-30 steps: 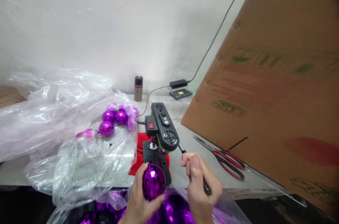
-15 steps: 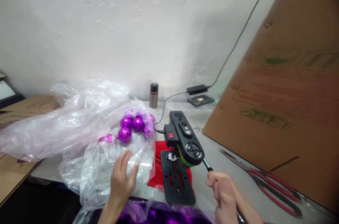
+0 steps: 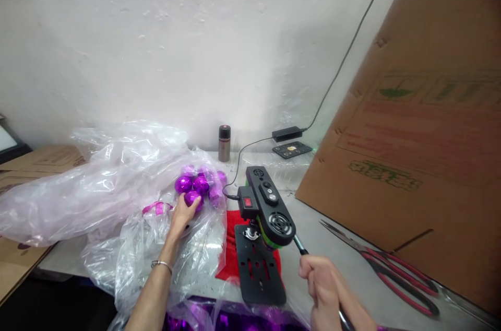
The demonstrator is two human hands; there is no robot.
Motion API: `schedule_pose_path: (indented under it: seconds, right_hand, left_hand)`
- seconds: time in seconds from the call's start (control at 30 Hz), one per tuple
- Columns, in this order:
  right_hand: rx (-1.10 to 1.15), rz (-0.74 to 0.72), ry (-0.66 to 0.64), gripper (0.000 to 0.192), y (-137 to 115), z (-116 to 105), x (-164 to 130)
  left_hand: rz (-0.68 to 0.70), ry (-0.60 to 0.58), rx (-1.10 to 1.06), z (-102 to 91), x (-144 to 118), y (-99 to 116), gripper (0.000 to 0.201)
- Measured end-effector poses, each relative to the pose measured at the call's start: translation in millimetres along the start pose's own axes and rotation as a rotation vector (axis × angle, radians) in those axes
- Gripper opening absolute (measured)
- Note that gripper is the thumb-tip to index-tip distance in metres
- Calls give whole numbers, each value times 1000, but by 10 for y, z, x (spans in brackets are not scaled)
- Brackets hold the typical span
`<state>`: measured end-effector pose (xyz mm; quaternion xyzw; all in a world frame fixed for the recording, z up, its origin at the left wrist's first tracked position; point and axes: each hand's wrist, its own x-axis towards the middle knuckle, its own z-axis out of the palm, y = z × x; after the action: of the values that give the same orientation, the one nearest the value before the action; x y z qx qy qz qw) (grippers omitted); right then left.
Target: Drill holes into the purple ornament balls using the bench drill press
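L hand (image 3: 182,215) clamped on shiny purple ball (image 3: 192,198), R hand (image 3: 323,281) gripping black-handled metal rod (image 3: 299,244); more balls (image 3: 201,185) left, no. done unclear.

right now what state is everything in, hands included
left hand, closed around the front purple ball
right hand, closed around a black-handled metal rod
red rocker switch, on or off can't be told
black-capped bottle, upright, capped
red-and-black-handled scissors, lying down
clear plastic bag, crumpled
power adapter, cabled at both ends
red cloth, partly under the black slotted plate
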<state>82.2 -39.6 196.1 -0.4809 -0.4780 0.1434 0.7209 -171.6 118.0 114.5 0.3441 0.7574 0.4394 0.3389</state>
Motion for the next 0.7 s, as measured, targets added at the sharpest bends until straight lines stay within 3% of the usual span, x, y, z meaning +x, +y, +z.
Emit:
schedule_pose_path:
  seconds: [0.13, 0.27, 0.4, 0.47, 0.53, 0.7]
  right_hand:
    - [7, -37, -8, 36, -67, 6, 82]
    - [-41, -119, -120, 36, -72, -67, 252]
    - [-74, -240, -233, 35, -53, -142, 395]
    - [-77, -270, -236, 34, -59, -154, 421]
    - [-89, -269, -250, 34, -70, -155, 423]
    - [-67, -262, -273, 33, -83, -155, 406]
  left_hand:
    - [-77, -78, -354, -57, -165, 89, 45]
    - [-110, -186, -642, -163, -657, 44, 36]
    - [-204, -399, -848, -23, -1223, -197, 58]
    - [-176, -451, -776, 138, -1416, -347, 69]
    - [-76, -427, -619, 316, -1530, -482, 78]
    - [157, -359, -185, 620, -1600, -690, 93]
